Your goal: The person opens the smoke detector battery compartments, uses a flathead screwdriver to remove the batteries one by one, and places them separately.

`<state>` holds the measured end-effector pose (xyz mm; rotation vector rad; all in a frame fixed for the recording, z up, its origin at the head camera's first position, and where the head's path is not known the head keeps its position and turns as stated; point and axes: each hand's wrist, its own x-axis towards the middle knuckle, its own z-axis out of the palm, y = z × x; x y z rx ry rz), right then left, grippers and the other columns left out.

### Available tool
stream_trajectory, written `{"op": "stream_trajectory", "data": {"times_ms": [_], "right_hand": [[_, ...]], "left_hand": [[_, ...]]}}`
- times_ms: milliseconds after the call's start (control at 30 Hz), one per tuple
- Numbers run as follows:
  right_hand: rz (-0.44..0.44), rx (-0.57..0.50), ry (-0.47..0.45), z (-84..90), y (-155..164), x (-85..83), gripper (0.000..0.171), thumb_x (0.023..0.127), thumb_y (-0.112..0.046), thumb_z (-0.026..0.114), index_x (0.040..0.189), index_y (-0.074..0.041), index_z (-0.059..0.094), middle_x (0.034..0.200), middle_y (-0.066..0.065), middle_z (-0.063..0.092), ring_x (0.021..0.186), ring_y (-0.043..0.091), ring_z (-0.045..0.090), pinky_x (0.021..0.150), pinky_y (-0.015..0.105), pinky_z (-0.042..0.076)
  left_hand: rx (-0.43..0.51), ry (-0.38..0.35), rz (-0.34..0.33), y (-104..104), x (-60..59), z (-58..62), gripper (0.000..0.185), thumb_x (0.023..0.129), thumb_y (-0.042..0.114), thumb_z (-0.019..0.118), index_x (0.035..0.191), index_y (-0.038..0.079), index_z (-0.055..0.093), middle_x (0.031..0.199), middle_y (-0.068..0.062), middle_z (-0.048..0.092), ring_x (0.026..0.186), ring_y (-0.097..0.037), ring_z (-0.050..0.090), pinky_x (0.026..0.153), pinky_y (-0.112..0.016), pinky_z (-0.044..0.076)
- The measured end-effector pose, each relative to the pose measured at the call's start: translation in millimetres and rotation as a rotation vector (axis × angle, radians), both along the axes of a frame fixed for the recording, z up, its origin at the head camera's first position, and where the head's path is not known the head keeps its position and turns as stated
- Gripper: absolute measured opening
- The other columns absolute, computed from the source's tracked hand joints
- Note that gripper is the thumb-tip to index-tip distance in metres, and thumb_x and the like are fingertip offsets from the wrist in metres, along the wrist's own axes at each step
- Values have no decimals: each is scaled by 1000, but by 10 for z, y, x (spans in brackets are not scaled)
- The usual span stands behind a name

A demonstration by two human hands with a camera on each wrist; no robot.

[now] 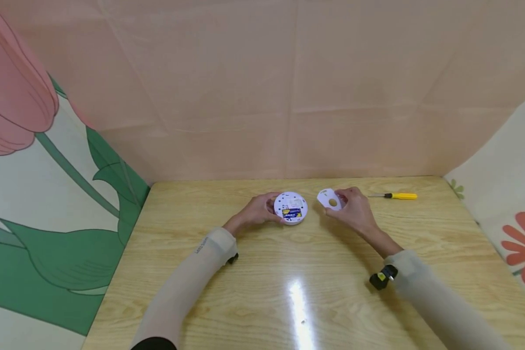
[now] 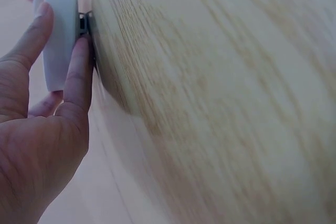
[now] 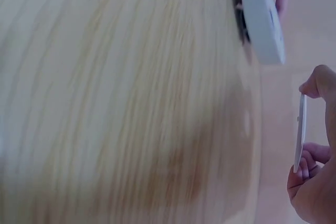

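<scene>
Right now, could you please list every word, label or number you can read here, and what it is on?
Left sleeve: a small dark print, too small to read.
Blue and yellow label inside the round device: print there, blurred.
Screwdriver, cover in the right hand: no text visible.

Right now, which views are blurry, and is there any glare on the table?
Head view: sharp, with a bright glare streak on the table near the front edge. Left wrist view: the wood grain is smeared, though the left hand reads fairly clearly. Right wrist view: blurred throughout, wood and white disc soft.
</scene>
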<state>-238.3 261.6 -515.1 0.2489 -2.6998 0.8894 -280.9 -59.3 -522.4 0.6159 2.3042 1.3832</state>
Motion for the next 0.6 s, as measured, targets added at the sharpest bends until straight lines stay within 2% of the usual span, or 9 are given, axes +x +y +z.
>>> {"op": "stream_trajectory", "data": {"times_ms": [367,600], "right_hand": [[29,109,-35,-73,493,39,65,75,-25,92,123,13,70,108,29,63,87,37,61,67,34,52],[64,139,4,-144,779,79,65,73,-24,94,121,14,70,108,28,62,87,37,60,70,38,51]], "left_hand": [[2,-1,-4,-4,3,-11,88,80,14,95,157,12,51,117,-11,73,98,-17,69,84,-24,62],[16,-10,-3,-7,-8,-13,89,81,12,95,158,11,50,118,-12,74,99,-17,70,84,-24,62]]}}
